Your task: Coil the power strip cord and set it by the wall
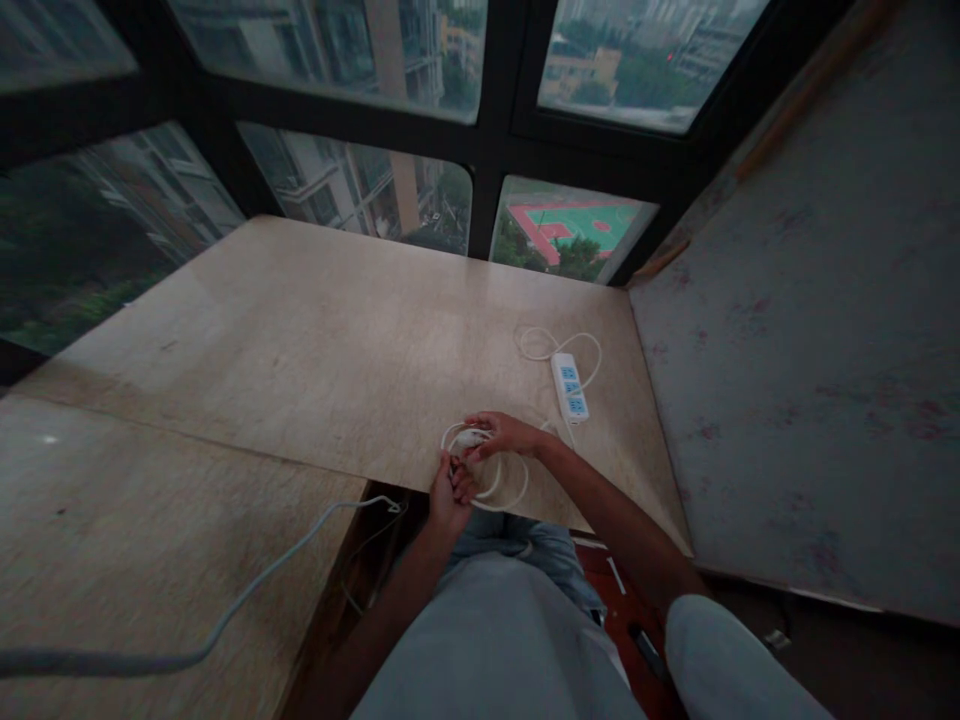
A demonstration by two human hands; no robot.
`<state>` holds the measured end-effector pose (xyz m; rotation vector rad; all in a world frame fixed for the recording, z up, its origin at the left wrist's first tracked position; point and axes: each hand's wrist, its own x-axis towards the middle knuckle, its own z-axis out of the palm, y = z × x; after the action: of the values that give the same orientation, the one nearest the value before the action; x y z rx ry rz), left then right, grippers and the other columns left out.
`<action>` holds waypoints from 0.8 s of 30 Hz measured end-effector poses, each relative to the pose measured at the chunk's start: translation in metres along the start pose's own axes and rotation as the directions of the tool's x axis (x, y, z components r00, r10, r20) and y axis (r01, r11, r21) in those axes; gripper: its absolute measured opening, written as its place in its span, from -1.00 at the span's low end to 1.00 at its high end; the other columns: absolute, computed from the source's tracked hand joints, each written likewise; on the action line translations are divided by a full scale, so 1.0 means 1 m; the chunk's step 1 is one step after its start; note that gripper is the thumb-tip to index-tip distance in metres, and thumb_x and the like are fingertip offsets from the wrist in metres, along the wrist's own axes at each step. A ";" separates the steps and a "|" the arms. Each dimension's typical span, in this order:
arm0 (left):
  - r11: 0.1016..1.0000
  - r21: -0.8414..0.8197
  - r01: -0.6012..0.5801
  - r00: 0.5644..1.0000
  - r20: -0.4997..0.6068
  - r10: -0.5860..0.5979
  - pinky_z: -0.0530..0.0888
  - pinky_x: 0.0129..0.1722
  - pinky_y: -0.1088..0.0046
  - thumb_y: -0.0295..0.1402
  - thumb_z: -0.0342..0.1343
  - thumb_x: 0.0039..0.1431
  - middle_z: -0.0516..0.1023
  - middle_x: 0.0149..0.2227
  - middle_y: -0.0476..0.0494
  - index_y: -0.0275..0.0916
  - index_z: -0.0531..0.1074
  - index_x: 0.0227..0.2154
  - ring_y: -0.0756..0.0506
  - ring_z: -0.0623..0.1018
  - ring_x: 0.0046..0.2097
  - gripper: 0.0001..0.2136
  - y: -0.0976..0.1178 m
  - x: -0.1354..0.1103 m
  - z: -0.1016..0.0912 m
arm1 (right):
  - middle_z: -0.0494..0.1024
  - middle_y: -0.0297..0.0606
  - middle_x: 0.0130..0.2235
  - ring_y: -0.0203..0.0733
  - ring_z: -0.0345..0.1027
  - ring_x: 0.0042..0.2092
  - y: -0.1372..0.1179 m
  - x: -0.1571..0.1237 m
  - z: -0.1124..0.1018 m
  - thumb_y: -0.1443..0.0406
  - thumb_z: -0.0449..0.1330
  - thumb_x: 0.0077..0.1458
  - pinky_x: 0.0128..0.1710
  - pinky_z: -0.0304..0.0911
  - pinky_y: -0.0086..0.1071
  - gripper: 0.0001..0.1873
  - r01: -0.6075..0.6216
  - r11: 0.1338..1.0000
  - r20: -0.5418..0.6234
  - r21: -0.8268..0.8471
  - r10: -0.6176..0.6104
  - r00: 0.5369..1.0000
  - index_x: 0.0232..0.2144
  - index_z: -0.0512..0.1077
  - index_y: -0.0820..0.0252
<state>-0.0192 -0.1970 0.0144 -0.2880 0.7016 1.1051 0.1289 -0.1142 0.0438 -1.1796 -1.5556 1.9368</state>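
Note:
A white cable (517,490) lies in loose loops between my hands at the front edge of the tabletop. My left hand (452,490) is closed on the lower left side of the loops. Fingers of my right hand (501,436) curl around the cable's upper part, at a small white piece (471,438) that looks like a plug. Beyond my right wrist lies a white power strip (570,386) with blue socket faces. Its cord (598,352) curves in a loop behind it. My fingers partly hide the piece they grip.
The pale tabletop (315,330) reaches back to dark-framed windows (499,150). A wallpapered wall (787,400) bounds the right side. A grey cable (262,575) crosses the left surface, ending near a dark gap (375,540) by the table edge.

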 end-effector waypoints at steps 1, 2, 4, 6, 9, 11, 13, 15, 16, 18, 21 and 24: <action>1.000 -0.020 -0.009 1.000 0.007 0.009 -0.07 -0.78 0.64 -0.24 -0.19 0.37 0.06 -0.75 0.15 -0.26 0.25 -0.55 0.14 0.04 -0.78 -0.62 0.000 0.000 0.000 | 0.56 -0.21 -0.13 -0.12 0.44 -0.11 0.003 -0.003 0.002 0.25 0.47 -0.36 -0.06 0.31 -0.26 -0.31 0.003 0.997 -0.013 0.075 -0.002 1.000 -0.08 0.43 0.23; 0.999 -0.035 -0.017 1.000 0.021 0.018 -0.07 -0.78 0.63 -0.23 -0.19 0.37 0.06 -0.75 0.15 -0.25 0.24 -0.56 0.14 0.04 -0.78 -0.62 0.000 -0.001 0.001 | 0.57 -0.22 -0.15 -0.11 0.45 -0.12 0.007 -0.006 0.004 0.24 0.46 -0.35 -0.06 0.31 -0.25 -0.33 0.013 0.991 -0.035 0.131 -0.008 0.999 -0.10 0.44 0.24; 0.999 -0.047 -0.021 0.998 0.052 0.024 -0.08 -0.78 0.63 -0.23 -0.18 0.36 0.07 -0.75 0.14 -0.24 0.21 -0.60 0.14 0.04 -0.78 -0.60 -0.001 -0.001 0.001 | 0.59 -0.24 -0.20 -0.11 0.47 -0.14 0.016 -0.014 0.008 0.21 0.44 -0.31 -0.08 0.31 -0.25 -0.40 0.045 0.984 -0.088 0.170 -0.030 0.996 -0.13 0.48 0.26; 1.000 -0.030 -0.002 0.998 0.066 0.004 -0.11 -0.79 0.61 -0.23 -0.16 0.35 0.05 -0.77 0.14 -0.24 0.16 -0.64 0.13 0.02 -0.79 -0.59 0.000 0.000 -0.001 | 0.60 -0.25 -0.23 -0.12 0.47 -0.19 0.024 -0.022 0.011 0.17 0.41 -0.25 -0.14 0.34 -0.27 -0.44 0.069 0.988 -0.140 0.136 -0.050 0.989 -0.13 0.50 0.26; 0.995 0.046 0.092 0.992 0.085 -0.096 -0.11 -0.79 0.58 -0.24 -0.13 0.32 -0.02 -0.80 0.14 -0.22 0.10 -0.70 0.11 -0.01 -0.81 -0.56 0.004 0.003 -0.003 | 0.59 -0.24 -0.22 -0.18 0.46 -0.34 0.032 -0.033 0.015 0.10 0.32 -0.11 -0.34 0.37 -0.31 -0.42 0.048 0.999 -0.202 0.009 -0.045 0.978 -0.02 0.47 0.22; 0.979 0.108 0.176 0.975 0.116 -0.188 -0.03 -0.78 0.56 -0.19 -0.13 0.30 -0.01 -0.82 0.10 -0.21 0.06 -0.75 0.08 0.04 -0.80 -0.51 0.008 0.005 -0.003 | 0.58 -0.19 -0.15 -0.26 0.41 -0.44 0.034 -0.040 0.017 0.09 0.27 -0.05 -0.42 0.35 -0.35 -0.40 0.043 0.993 -0.262 -0.114 -0.072 0.962 0.05 0.43 0.20; 0.956 0.171 0.237 0.954 0.145 -0.263 0.10 -0.75 0.53 -0.10 -0.10 0.26 0.07 -0.81 0.05 -0.21 0.02 -0.79 0.05 0.16 -0.76 -0.46 0.011 0.007 -0.004 | 0.55 -0.15 -0.08 -0.31 0.36 -0.46 0.033 -0.045 0.018 0.11 0.24 -0.01 -0.45 0.32 -0.37 -0.41 0.060 0.972 -0.309 -0.225 -0.130 0.942 0.08 0.40 0.18; 0.935 0.242 0.258 0.945 0.138 -0.297 0.24 -0.69 0.48 -0.04 -0.03 0.20 0.18 -0.79 -0.01 -0.21 0.03 -0.81 0.01 0.28 -0.71 -0.45 0.013 0.010 -0.005 | 0.54 -0.16 -0.09 -0.30 0.36 -0.43 0.030 -0.048 0.019 0.12 0.23 0.01 -0.48 0.30 -0.41 -0.42 0.070 0.959 -0.321 -0.273 -0.159 0.934 0.09 0.37 0.17; 0.929 0.273 0.251 0.948 0.123 -0.292 0.29 -0.66 0.46 -0.05 0.00 0.19 0.24 -0.77 -0.04 -0.21 0.09 -0.80 -0.01 0.33 -0.69 -0.47 0.014 0.010 -0.005 | 0.54 -0.18 -0.12 -0.29 0.36 -0.43 0.027 -0.049 0.019 0.12 0.23 0.02 -0.51 0.28 -0.43 -0.44 0.061 0.959 -0.325 -0.276 -0.153 0.933 0.07 0.36 0.16; 0.927 0.318 0.200 0.964 0.103 -0.243 0.37 -0.61 0.44 -0.15 0.03 0.19 0.38 -0.70 -0.07 -0.26 0.30 -0.69 -0.03 0.40 -0.65 -0.59 0.015 0.012 -0.006 | 0.54 -0.24 -0.23 -0.30 0.34 -0.45 0.022 -0.050 0.017 0.11 0.23 0.01 -0.58 0.23 -0.47 -0.51 0.029 0.965 -0.346 -0.261 -0.122 0.930 -0.02 0.38 0.15; 0.927 0.347 0.139 0.974 0.122 -0.192 0.43 -0.57 0.42 -0.30 0.03 0.18 0.57 -0.50 -0.11 -0.28 0.48 -0.33 -0.05 0.48 -0.61 -0.82 0.020 0.013 -0.007 | 0.49 -0.32 -0.37 -0.31 0.28 -0.51 0.016 -0.050 0.012 0.08 0.22 0.00 -0.66 0.16 -0.50 -0.63 -0.002 0.975 -0.380 -0.223 -0.085 0.921 -0.19 0.39 0.15; 0.904 0.389 0.181 0.965 0.110 -0.240 0.47 -0.52 0.40 -0.28 0.02 0.18 0.61 -0.41 -0.12 -0.24 0.46 -0.25 -0.10 0.55 -0.54 -0.81 0.026 0.016 -0.003 | 0.47 -0.37 -0.44 -0.36 0.22 -0.56 0.011 -0.049 0.007 0.09 0.26 -0.05 -0.67 0.11 -0.52 -0.68 -0.003 0.971 -0.356 -0.240 -0.085 0.931 -0.30 0.42 0.16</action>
<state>-0.0395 -0.1756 0.0050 0.0515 0.7088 0.7565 0.1530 -0.1580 0.0518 -1.4915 -1.6173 1.4271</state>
